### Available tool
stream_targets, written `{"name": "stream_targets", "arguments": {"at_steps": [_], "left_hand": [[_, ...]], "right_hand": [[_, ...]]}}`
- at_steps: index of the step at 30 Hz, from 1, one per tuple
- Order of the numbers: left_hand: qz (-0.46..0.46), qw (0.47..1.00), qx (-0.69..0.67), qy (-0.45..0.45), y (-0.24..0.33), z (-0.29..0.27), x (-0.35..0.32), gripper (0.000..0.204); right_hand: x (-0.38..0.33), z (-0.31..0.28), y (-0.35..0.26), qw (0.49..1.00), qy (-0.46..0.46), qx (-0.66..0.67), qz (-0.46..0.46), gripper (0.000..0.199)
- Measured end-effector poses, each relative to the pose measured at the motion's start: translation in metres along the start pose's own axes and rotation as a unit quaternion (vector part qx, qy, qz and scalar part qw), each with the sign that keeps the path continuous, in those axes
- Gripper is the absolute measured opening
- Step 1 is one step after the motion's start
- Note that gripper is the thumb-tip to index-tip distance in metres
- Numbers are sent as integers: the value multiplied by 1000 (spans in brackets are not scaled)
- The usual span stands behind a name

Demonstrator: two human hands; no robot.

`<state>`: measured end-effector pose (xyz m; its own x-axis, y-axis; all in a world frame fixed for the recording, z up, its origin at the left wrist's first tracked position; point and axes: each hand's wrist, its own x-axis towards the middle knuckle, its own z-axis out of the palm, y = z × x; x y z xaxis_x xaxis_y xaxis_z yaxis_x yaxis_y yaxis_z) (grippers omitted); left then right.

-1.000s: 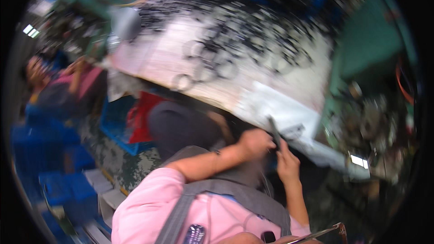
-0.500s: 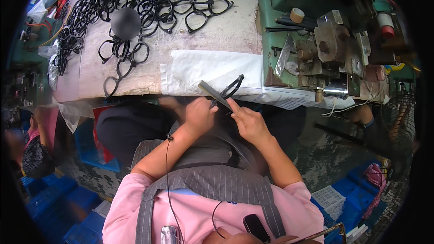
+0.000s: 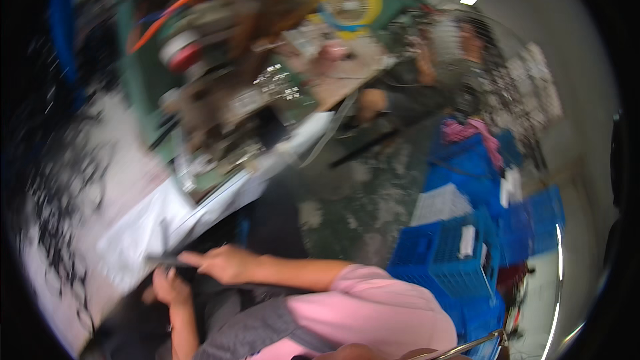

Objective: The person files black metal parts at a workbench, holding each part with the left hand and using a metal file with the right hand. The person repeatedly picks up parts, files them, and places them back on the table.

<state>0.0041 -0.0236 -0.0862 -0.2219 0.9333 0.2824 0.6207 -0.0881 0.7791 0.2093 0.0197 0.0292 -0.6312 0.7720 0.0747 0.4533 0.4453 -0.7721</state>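
Note:
Everything is smeared by motion. At the front edge of the bench, my right hand [image 3: 227,264] is closed, with its index finger stretched along a flat grey bar that looks like a file [image 3: 167,261]. Just below it, my left hand [image 3: 169,288] is closed in a fist. A dark, thin part of a black eyeglass frame [image 3: 165,232] rises past the bar, apparently from my left hand's grip, though the exact hold is blurred. Both hands are close together, beside a white sheet [image 3: 143,223] on the bench.
Many black eyeglass frames [image 3: 50,227] lie blurred on the bench at the left. A metal fixture [image 3: 207,117] stands on the green machine bed. Blue crates [image 3: 460,247] stack on the floor at right. Another person [image 3: 427,67] sits beyond, near a yellow fan [image 3: 351,5].
My view has swung to the right, bringing the crates, fan and another person into sight. The hands now appear at lower left, still together around the bar and the eyeglass frame.

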Motion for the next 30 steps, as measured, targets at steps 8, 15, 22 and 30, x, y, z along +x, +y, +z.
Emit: {"name": "stream_targets", "arguments": {"at_steps": [8, 15, 22, 30], "left_hand": [[101, 992, 31, 64, 17, -9, 7, 34], [239, 951, 158, 115, 29, -2, 9, 9], [182, 979, -13, 95, 49, -14, 20, 18], [186, 976, -29, 112, 58, -14, 30, 17]], "right_hand": [[2, 5, 2, 999, 0, -41, 7, 63], [-8, -1, 9, 999, -1, -32, -11, 43], [4, 2, -1, 998, 26, -51, -35, 53], [8, -8, -3, 999, 10, -49, -12, 53]]}}
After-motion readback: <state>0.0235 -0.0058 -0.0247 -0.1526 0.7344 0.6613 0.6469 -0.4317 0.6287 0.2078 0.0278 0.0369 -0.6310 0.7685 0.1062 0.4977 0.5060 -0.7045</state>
